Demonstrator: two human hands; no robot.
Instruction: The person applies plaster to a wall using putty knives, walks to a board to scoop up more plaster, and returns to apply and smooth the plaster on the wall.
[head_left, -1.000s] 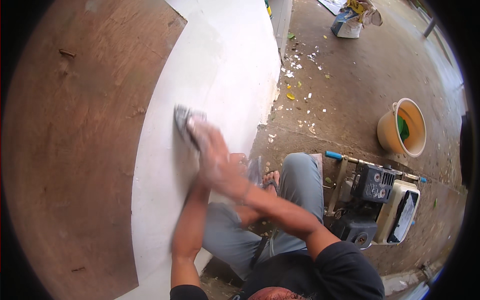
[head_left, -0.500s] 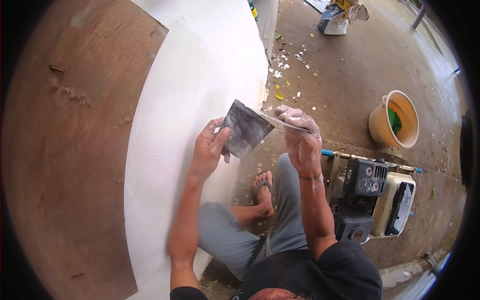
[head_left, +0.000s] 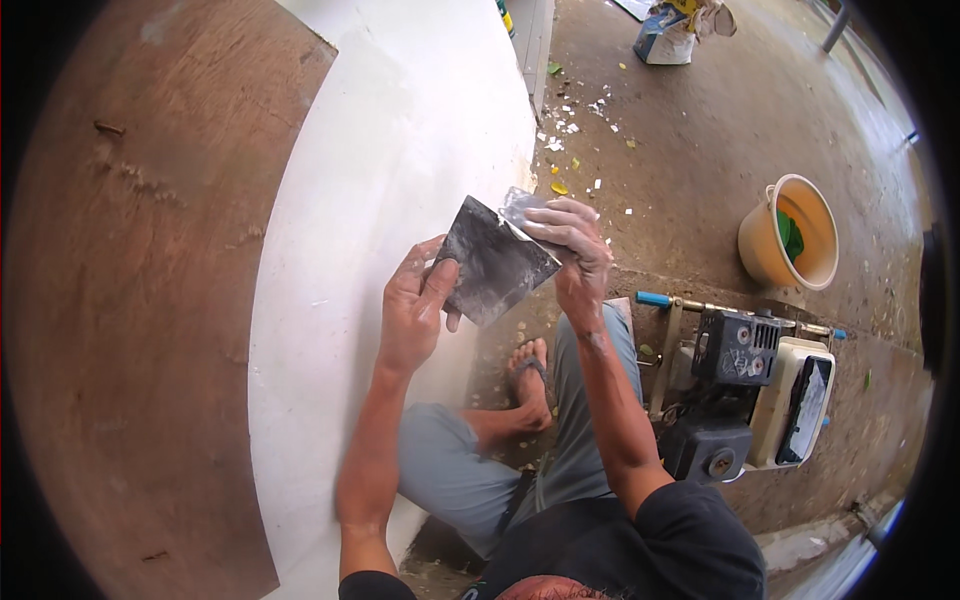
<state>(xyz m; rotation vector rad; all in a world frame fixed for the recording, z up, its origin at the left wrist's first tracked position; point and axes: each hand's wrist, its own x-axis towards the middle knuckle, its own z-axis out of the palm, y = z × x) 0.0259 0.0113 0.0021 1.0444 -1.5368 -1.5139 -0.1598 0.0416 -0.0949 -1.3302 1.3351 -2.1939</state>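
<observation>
My left hand [head_left: 412, 305] grips a dark square flat plate [head_left: 495, 265] smeared with whitish paste, the thumb on top and fingers beneath. Closed around a thin grey flat scraper blade [head_left: 517, 203] is my right hand [head_left: 578, 243], its fingers coated in white. The scraper lies at the upper right edge of the plate, with a line of white paste where they meet. Both tools are in the air over the right edge of a smooth white surface [head_left: 350, 220].
A brown wooden board [head_left: 160, 320] lies on the left. To the right stand a cream bucket [head_left: 762, 250] with something green inside and an engine-like machine [head_left: 735, 350]. White flakes and leaves litter the floor [head_left: 690, 150]. An open bag [head_left: 665, 40] stands far off.
My right hand has turned and moved slightly left, bringing the scraper from nearly edge-on to lying flatter at the plate's edge. The plate has shifted slightly in my left hand's grip.
</observation>
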